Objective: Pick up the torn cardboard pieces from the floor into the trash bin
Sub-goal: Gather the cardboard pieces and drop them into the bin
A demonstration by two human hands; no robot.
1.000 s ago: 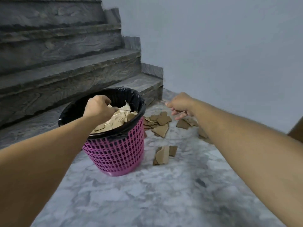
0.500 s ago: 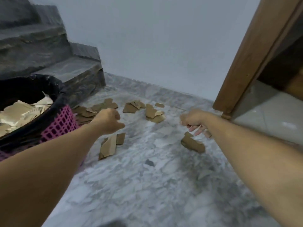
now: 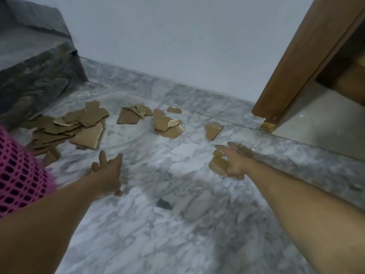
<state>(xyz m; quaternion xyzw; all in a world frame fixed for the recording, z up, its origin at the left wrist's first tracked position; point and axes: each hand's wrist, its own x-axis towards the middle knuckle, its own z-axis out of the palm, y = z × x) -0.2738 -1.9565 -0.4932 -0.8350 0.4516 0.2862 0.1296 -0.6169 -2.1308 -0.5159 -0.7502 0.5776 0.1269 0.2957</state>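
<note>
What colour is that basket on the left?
The trash bin is pink openwork plastic, seen in the head view.

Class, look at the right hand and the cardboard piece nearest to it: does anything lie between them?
Nothing visible does. The right hand, fingers spread, is directly over the nearest cardboard piece on the marble floor. No other object lies between them.

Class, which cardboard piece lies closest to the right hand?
The cardboard piece partly under the right hand; every other piece lies farther off, toward the wall.
</note>
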